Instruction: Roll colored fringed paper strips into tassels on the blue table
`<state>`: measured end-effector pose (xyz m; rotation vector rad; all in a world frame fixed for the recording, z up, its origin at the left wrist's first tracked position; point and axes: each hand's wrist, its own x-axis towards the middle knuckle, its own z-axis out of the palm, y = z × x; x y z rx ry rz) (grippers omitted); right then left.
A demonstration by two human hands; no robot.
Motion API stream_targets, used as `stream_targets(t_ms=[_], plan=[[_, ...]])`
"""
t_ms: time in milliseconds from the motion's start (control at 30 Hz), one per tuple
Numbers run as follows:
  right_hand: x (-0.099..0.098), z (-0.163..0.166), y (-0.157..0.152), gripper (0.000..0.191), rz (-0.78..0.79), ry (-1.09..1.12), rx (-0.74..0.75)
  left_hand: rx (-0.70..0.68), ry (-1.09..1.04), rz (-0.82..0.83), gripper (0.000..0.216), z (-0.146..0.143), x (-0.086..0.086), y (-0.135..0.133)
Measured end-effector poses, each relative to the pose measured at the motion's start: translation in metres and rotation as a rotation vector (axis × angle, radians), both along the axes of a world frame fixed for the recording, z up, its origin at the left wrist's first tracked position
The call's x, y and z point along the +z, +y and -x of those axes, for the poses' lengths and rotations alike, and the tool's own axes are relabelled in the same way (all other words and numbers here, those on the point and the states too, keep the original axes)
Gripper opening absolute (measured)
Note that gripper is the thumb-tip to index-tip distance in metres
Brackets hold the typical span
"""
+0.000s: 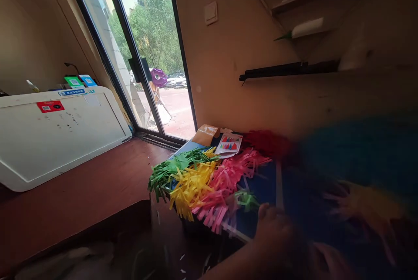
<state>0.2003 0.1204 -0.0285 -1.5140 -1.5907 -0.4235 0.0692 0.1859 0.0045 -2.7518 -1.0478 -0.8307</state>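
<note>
**A:** Hands first. The left hand comes up from the bottom edge and sits at the near side of the blue board, just beside the small green-and-lilac fringe. It's smeared, and I can't tell whether the fingers are curled or spread, or whether they grip anything.

**B:** And the right hand?

**A:** It's a pale blur low on the right, if that's it at all. I can't say if it's open or closed. Above it is a blurred yellow fringe over blue, too soft to say whether it's being held.

**B:** How far along does the fringing look?

**A:** Well along, I'd judge. Cut sheets are heaped on the board: pink fringed paper nearest the hand, yellow fringed paper next to it, green fringed paper hanging over the far corner, and red fringed paper at the back. The blurred yellow piece may be the one in work. I see no uncut sheets.

**B:** Anything further out?

**A:** There's a printed card with coloured triangles and a brown paper bag behind the piles. Paper scraps lie on the floor, and there's a glass door and a white panel beyond.
</note>
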Motion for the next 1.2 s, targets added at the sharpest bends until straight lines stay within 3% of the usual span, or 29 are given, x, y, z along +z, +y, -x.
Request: stream_targets(t_ms=[133, 233, 433, 633, 733, 867, 933, 1033, 1200], plan=[[0.028, 0.014, -0.022, 0.028, 0.081, -0.026, -0.082, -0.072, -0.389, -0.05, 0.011, 0.01, 0.016, -0.014], [0.053, 0.028, -0.03, 0.022, 0.09, 0.039, -0.095, -0.096, -0.543, 0.028, 0.014, 0.012, 0.031, -0.023], [0.08, 0.038, -0.042, 0.022, 0.334, 0.501, 0.084, -0.17, -0.632, 0.269, 0.016, 0.017, 0.05, -0.035], [0.082, 0.035, -0.043, 0.024, 0.527, 0.754, 0.245, -0.272, -0.588, 0.42, 0.018, 0.02, 0.055, -0.034], [0.076, 0.036, -0.043, 0.019, 0.448, 0.658, 0.203, -0.293, -0.542, 0.428, 0.018, 0.023, 0.057, -0.033], [0.077, 0.037, -0.045, 0.014, 0.078, 0.256, 0.001, -0.247, -0.497, 0.268, 0.017, 0.026, 0.056, -0.031], [0.082, 0.037, -0.045, 0.013, -0.018, 0.072, -0.068, -0.215, -0.475, 0.157, 0.018, 0.026, 0.055, -0.032], [0.09, 0.039, -0.044, 0.008, -0.022, -0.048, -0.128, -0.197, -0.435, 0.052, 0.018, 0.025, 0.055, -0.034], [0.09, 0.04, -0.042, 0.009, -0.036, -0.09, -0.149, -0.212, -0.373, 0.025, 0.017, 0.027, 0.056, -0.038]])
